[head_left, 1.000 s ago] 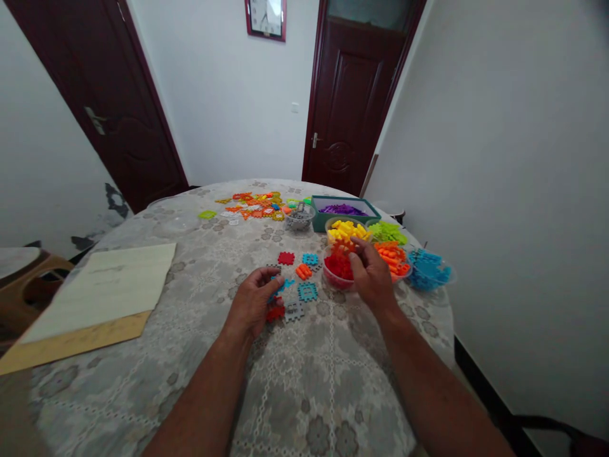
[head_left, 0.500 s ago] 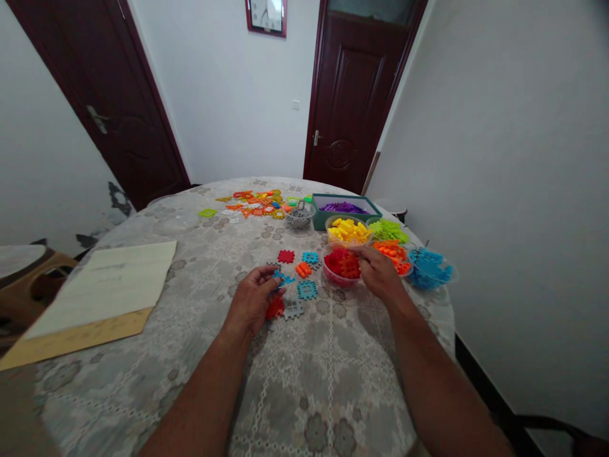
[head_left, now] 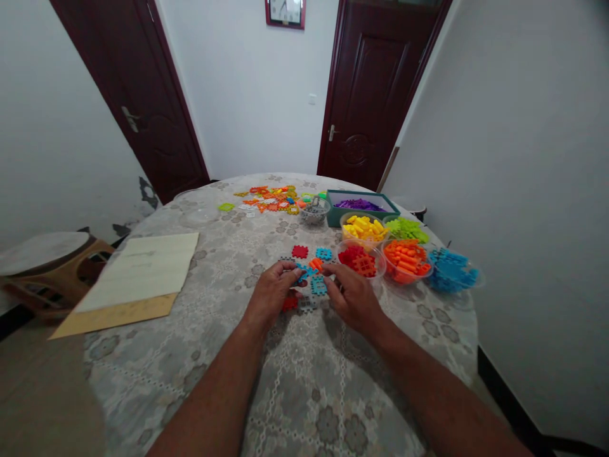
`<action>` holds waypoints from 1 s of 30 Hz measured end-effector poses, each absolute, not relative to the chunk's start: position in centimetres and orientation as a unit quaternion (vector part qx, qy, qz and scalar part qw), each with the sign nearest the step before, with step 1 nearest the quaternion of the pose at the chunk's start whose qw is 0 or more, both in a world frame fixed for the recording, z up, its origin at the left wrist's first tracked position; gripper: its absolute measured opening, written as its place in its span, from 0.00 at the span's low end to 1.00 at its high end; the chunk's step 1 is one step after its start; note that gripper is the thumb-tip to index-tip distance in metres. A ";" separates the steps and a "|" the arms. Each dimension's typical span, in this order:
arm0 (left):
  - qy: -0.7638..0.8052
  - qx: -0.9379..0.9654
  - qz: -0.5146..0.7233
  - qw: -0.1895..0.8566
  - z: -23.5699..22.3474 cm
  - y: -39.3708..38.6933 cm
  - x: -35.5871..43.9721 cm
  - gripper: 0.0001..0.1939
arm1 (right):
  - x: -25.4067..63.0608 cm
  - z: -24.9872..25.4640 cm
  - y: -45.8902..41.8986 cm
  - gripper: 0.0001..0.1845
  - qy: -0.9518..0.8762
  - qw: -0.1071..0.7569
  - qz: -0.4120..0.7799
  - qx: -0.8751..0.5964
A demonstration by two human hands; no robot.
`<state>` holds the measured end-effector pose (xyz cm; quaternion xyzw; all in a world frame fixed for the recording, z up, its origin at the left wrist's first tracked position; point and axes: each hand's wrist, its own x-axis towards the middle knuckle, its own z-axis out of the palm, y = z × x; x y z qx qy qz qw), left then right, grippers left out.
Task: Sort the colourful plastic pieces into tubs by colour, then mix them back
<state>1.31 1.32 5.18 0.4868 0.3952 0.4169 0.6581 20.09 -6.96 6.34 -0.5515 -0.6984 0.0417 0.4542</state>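
My left hand [head_left: 276, 289] is closed in a pinch on a blue notched building piece [head_left: 304, 273], held over the table. Facing it, my right hand [head_left: 356, 295] has thumb and index finger drawn close together at the piece's right side. Whether they touch it or grip something small is too unclear to see. Around my fingertips lie an orange cluster [head_left: 315, 264], a blue square piece [head_left: 318, 285], a grey square [head_left: 307, 303] and a red piece [head_left: 290, 303]. A red square [head_left: 300, 252] and another blue square [head_left: 324, 254] are farther back.
To the right stand tubs of red [head_left: 383, 266], orange [head_left: 405, 259], yellow [head_left: 364, 227], green [head_left: 406, 230] and blue pieces [head_left: 451, 270]. Behind them is a green box [head_left: 333, 214] with purple pieces. Loose pieces [head_left: 271, 200] lie at the back; paper sheets [head_left: 143, 270] at left.
My right hand has left the red tub and come left to beside the blue piece. My left hand still holds that piece. The whole view has shifted slightly.
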 end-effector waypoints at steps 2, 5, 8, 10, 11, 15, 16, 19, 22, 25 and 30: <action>0.380 0.509 0.398 0.662 5.2 1.2 1.2 0.18 | 19.2 5.8 -7.0 0.16 -0.699 0.452 0.067 -0.549; 0.359 0.541 0.381 0.659 5.3 1.1 1.1 0.18 | 18.8 5.6 -7.1 0.14 -0.686 0.464 0.087 -0.553; 0.353 0.559 0.379 0.648 5.6 1.1 0.9 0.18 | 18.9 5.8 -7.2 0.12 -0.680 0.481 0.081 -0.547; 0.362 0.568 0.382 0.633 5.9 1.1 0.9 0.20 | 19.1 6.1 -7.3 0.11 -0.673 0.497 0.072 -0.543; 0.369 0.576 0.384 0.620 6.0 1.2 0.9 0.20 | 19.2 6.3 -7.3 0.11 -0.667 0.505 0.067 -0.544; 0.402 0.664 0.374 0.508 5.8 1.4 0.8 0.17 | 20.3 7.6 -7.1 0.13 -0.657 0.516 0.042 -0.549; 0.408 0.693 0.369 0.465 5.5 1.5 0.7 0.16 | 20.9 8.0 -7.0 0.13 -0.656 0.514 0.030 -0.552; 0.392 0.785 0.345 0.335 4.7 1.7 0.6 0.14 | 24.0 9.7 -7.1 0.14 -0.614 0.523 -0.030 -0.590; 0.344 0.857 0.301 0.239 4.0 1.9 0.6 0.18 | 29.0 11.4 -8.3 0.15 -0.519 0.539 -0.121 -0.652; 0.332 0.894 0.239 0.181 3.8 2.0 0.6 0.22 | 34.9 12.4 -10.7 0.17 -0.446 0.503 -0.221 -0.706; 0.341 0.917 0.164 0.125 3.9 1.8 0.6 0.28 | 43.7 11.6 -15.0 0.17 -0.402 0.369 -0.330 -0.770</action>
